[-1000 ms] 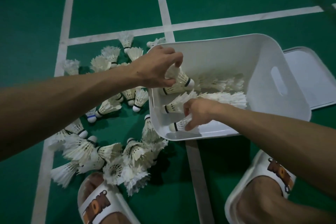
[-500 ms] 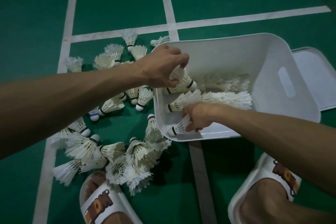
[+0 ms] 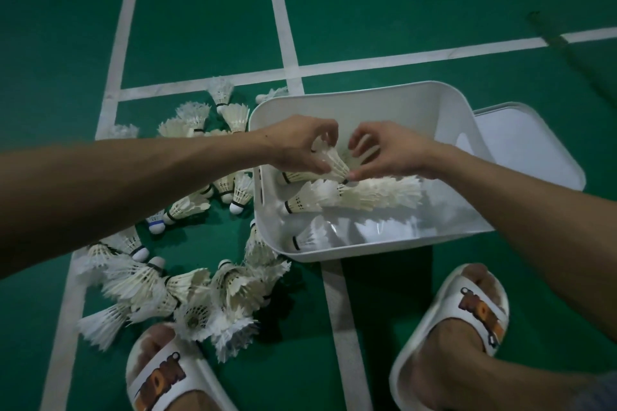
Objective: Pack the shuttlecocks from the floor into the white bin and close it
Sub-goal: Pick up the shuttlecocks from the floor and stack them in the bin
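Feather shuttlecock [image 3: 330,162]: over white bin [image 3: 367,103], left hand [image 3: 297,147] fingers closed round skirt, right hand [image 3: 390,152] thumb and forefinger pinching cork end, other fingers spread; likely steering it onto nested row [image 3: 360,195] to save space. Loose shuttlecocks [image 3: 187,284]: floor, left of bin. Lid [image 3: 524,140]: behind bin, off, loading unfinished.

Bare forearms; white slides [image 3: 467,320] bearing orange lettering, seemingly outlined dark.

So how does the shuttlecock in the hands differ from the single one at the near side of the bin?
The held shuttlecock is up above the bin, gripped by the left hand with the right hand at its cork; the near shuttlecock lies untouched on the bin's floor. The held one's cork points right, the near one's left. Both are white feathered.
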